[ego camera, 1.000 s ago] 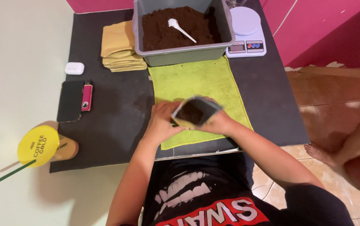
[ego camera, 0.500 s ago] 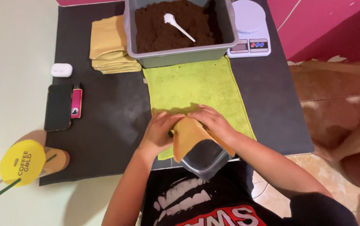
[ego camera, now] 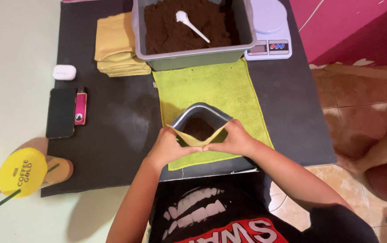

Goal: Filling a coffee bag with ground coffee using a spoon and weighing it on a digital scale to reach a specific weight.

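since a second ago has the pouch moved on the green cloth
Yes. The pouch, held open by both hands, was tipped over toward the person at the green cloth's near edge; now it stands upright.

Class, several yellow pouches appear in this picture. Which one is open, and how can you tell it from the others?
The pouch held between the left hand and right hand over the green cloth: its mouth gapes, showing dark powder. The others lie flat in a stack.
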